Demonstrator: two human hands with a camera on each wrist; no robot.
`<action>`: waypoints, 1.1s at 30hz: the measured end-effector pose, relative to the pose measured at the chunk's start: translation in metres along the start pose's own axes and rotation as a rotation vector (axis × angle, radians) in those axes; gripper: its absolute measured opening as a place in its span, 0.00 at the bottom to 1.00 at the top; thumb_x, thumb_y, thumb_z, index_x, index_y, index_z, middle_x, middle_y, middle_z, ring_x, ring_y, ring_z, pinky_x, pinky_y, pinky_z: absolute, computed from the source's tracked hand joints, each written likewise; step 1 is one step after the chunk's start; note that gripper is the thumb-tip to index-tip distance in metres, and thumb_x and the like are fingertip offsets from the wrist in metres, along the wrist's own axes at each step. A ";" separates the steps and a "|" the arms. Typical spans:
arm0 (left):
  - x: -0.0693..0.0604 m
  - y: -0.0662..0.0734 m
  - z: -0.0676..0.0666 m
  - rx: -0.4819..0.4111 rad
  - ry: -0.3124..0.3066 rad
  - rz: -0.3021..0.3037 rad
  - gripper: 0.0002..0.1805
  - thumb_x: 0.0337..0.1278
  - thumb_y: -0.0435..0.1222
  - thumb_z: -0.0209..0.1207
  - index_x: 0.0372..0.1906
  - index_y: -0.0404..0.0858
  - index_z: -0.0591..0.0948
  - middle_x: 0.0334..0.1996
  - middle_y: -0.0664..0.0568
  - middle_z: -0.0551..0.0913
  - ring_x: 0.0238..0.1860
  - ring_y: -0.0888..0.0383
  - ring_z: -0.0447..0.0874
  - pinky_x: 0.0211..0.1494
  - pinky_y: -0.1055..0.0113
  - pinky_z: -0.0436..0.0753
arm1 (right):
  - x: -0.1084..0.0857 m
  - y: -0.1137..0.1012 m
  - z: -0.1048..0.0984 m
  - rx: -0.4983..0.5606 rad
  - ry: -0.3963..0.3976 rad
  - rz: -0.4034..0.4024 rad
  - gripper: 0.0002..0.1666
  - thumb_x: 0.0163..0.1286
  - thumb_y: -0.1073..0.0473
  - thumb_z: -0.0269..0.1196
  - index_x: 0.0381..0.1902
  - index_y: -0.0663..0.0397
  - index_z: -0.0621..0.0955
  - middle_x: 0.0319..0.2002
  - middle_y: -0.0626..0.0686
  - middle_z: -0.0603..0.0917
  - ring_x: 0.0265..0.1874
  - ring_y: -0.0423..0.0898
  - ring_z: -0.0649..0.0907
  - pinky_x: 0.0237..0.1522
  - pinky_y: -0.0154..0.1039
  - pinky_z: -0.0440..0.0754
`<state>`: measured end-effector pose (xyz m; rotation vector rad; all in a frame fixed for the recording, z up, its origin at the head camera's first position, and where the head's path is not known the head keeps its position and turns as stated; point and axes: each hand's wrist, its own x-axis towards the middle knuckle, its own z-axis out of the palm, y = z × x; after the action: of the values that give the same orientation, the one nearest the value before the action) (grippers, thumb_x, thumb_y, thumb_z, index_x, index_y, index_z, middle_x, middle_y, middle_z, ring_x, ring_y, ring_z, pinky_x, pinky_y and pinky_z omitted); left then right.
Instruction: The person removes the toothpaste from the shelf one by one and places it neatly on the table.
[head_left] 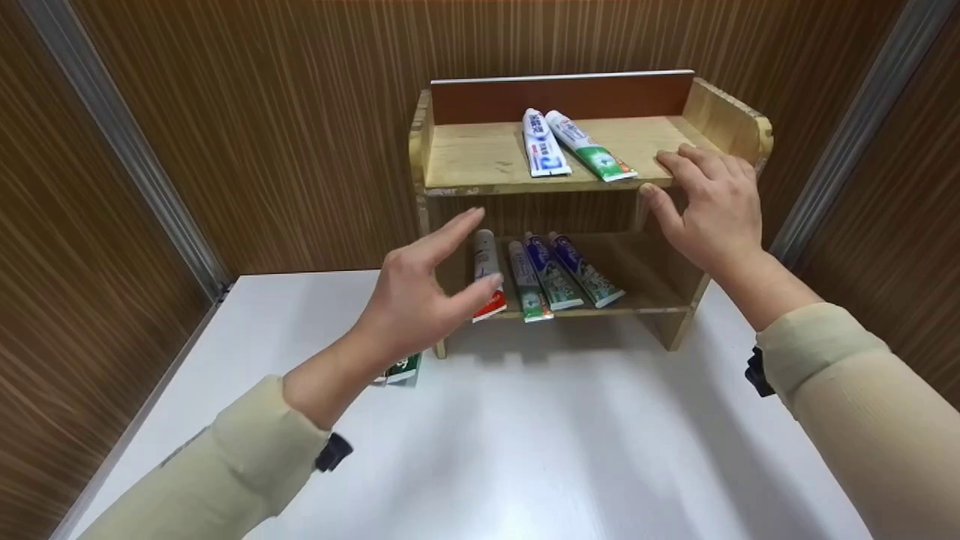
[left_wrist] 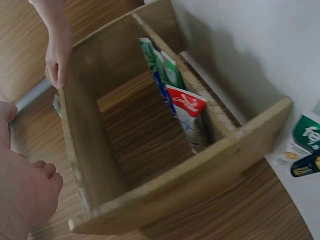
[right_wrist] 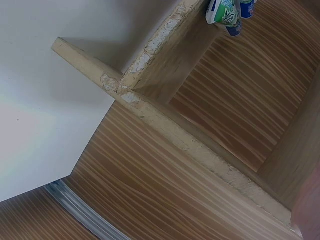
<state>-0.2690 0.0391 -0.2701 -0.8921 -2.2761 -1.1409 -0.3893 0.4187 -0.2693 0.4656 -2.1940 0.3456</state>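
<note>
A wooden two-level shelf (head_left: 480,184) stands at the back of the white table. On its top board lie a white-and-blue tube (head_left: 544,142) and a white-and-green tube (head_left: 592,148). The right hand (head_left: 712,202) rests on the top board's front edge at the right, thumb below the fingers. Fingers apart, the left hand (head_left: 424,289) hovers in front of the shelf's left side, holding nothing. Behind its thumb, on the lower board, is a red-and-white tube (head_left: 486,259); several more tubes (head_left: 559,277) lie to its right. The left wrist view shows the red-and-white tube (left_wrist: 187,112) leaning there.
Green-ended tubes (head_left: 403,367) lie on the table left of the shelf, partly behind the left forearm; the left wrist view shows a green tube (left_wrist: 307,132) beside a dark one (left_wrist: 306,165). Wood-grain walls (head_left: 300,112) enclose the table at the back and sides.
</note>
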 end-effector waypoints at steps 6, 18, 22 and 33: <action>0.039 0.014 0.011 -0.006 0.061 0.007 0.38 0.70 0.45 0.68 0.79 0.39 0.71 0.77 0.49 0.72 0.70 0.59 0.77 0.77 0.68 0.66 | 0.000 0.001 -0.001 -0.006 -0.009 0.010 0.31 0.77 0.40 0.62 0.67 0.51 0.82 0.65 0.63 0.82 0.67 0.65 0.77 0.71 0.64 0.66; 0.107 0.016 0.035 -0.027 0.179 -0.093 0.39 0.69 0.44 0.69 0.79 0.40 0.70 0.75 0.51 0.74 0.65 0.65 0.80 0.64 0.78 0.74 | 0.000 -0.001 -0.001 -0.036 -0.059 0.041 0.33 0.79 0.36 0.58 0.70 0.50 0.80 0.67 0.62 0.80 0.70 0.63 0.75 0.75 0.63 0.63; 0.117 0.009 0.042 -0.029 0.193 -0.147 0.39 0.69 0.46 0.69 0.80 0.39 0.70 0.75 0.51 0.74 0.63 0.64 0.81 0.63 0.79 0.75 | 0.001 -0.003 0.001 -0.033 -0.075 0.050 0.34 0.79 0.35 0.57 0.71 0.48 0.80 0.69 0.62 0.79 0.71 0.62 0.74 0.76 0.62 0.61; 0.134 -0.002 0.065 0.113 0.321 -0.261 0.40 0.69 0.54 0.66 0.78 0.41 0.73 0.62 0.49 0.86 0.46 0.56 0.84 0.45 0.70 0.77 | 0.000 -0.002 0.005 -0.015 -0.004 -0.011 0.31 0.78 0.38 0.61 0.67 0.52 0.82 0.64 0.63 0.83 0.67 0.63 0.77 0.71 0.63 0.67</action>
<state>-0.3697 0.1388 -0.2232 -0.3453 -2.2022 -1.1535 -0.3924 0.4148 -0.2722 0.4704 -2.1953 0.3228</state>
